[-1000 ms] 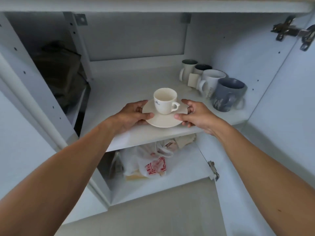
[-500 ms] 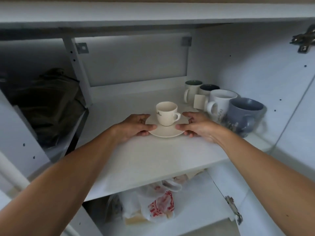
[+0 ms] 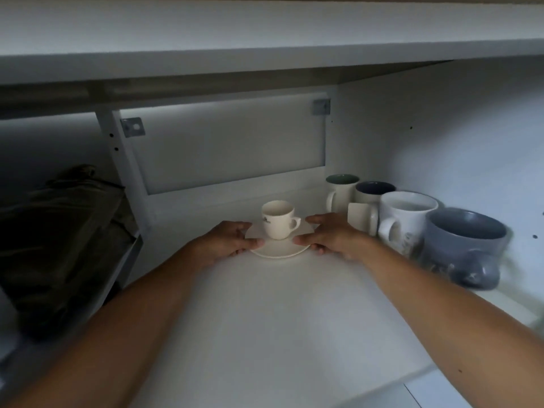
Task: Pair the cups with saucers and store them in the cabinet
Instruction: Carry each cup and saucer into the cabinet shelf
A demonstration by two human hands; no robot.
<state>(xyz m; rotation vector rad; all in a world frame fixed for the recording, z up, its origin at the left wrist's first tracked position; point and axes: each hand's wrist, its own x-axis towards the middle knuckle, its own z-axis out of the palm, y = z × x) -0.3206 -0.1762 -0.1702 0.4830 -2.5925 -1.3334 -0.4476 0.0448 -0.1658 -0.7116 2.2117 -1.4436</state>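
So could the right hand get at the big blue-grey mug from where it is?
Probably yes. The right hand is on the saucer rim, and the blue-grey mug stands at the front of the mug row with bare shelf between them, though the hand must release the saucer first.

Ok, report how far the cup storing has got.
Done: the cup stands upright on its saucer, paired, well inside on the cabinet shelf, left of four mugs. In hand: the left hand and right hand grip the saucer's edges. Left: letting go. No other cups or saucers are in view.
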